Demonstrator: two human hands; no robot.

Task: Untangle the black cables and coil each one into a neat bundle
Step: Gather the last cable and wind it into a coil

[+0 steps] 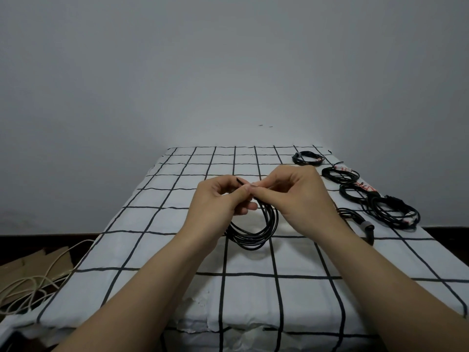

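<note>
Six black cables in all. One coiled cable [253, 238] hangs over the middle of the cloth-covered bench [162, 250], its top pinched between the fingers of the left hand [215, 199] and the right hand [297, 196]. Five coiled bundles [340, 175] lie along the bench's right edge. One beige cord [33, 283] lies on the floor at left.
</note>
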